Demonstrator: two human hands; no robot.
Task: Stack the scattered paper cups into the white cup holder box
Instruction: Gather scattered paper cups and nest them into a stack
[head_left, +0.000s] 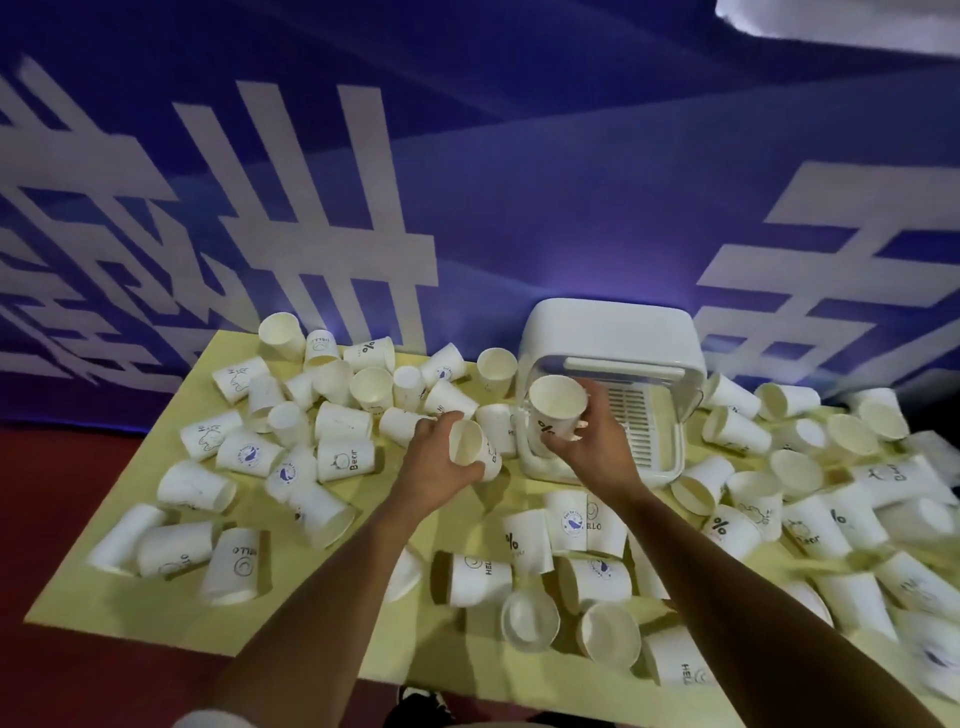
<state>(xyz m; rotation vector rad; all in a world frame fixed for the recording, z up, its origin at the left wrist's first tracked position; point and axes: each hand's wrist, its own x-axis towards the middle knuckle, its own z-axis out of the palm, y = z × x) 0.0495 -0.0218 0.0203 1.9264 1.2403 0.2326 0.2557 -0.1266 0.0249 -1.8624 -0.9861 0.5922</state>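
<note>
Several white paper cups, some printed with "Bear", "HELLO" or "%", lie scattered over a pale yellow table (291, 613). The white cup holder box (613, 332) stands at the back centre with its lid raised and a slotted floor showing. My left hand (431, 467) grips a "Bear" cup (470, 444) tilted on its side, just left of the box. My right hand (592, 436) holds a "%" cup (553, 405) upright, mouth up, in front of the box opening.
A blue wall with large white characters (311, 234) rises right behind the table. Red floor (62, 493) lies to the left. Loose cups crowd both sides of the box and the near right edge. A dark shoe (421, 706) shows below the table's front edge.
</note>
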